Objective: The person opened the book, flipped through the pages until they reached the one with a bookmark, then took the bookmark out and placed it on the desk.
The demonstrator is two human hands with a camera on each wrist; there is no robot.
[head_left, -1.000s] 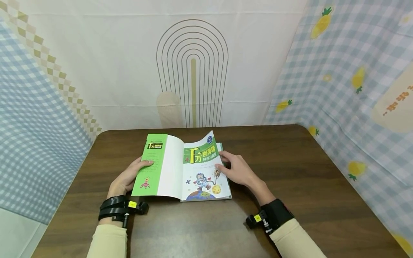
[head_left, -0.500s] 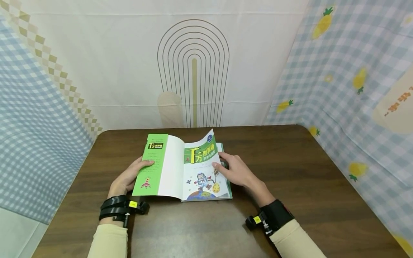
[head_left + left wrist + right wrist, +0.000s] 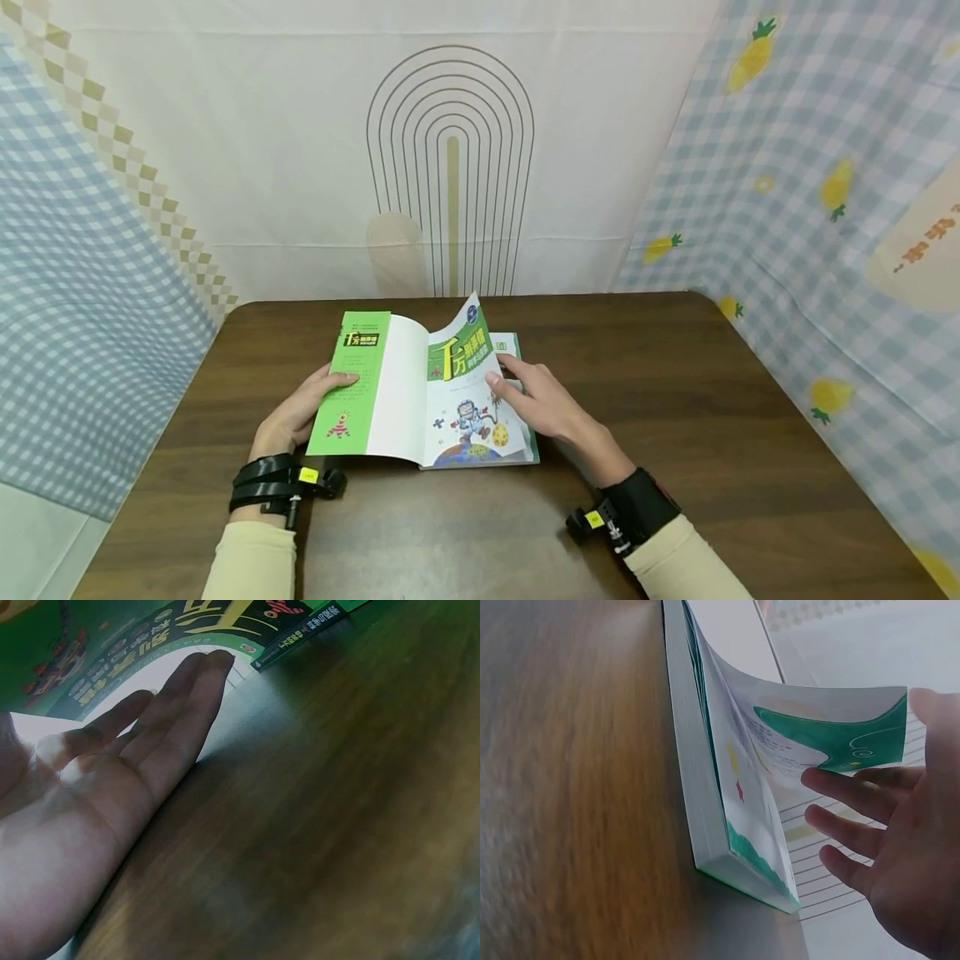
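A paperback book [image 3: 405,392] lies opened at its front on the table, with its green cover flap [image 3: 347,429] spread to the left. My left hand [image 3: 288,412] holds that flap, thumb on top and fingers underneath; the left wrist view shows those fingers stretched below the cover. At the right side, my right hand [image 3: 551,404] pinches the title page [image 3: 465,425], which has a cartoon astronaut and a green title band. This page curves upward, its top corner lifted. In the right wrist view the raised page [image 3: 870,739] sits between thumb and forefinger, the other fingers spread apart.
The dark wooden table [image 3: 675,375] extends around the book on all sides. Behind it hangs a white cloth [image 3: 600,150] with an arch pattern. Blue checked cloths [image 3: 787,242] close off both sides. Each wrist wears a black strapped camera [image 3: 585,525].
My right hand has moved a little to the left with the title page, whose corner now bends higher and uncovers more of the page beneath. The left hand has stayed still.
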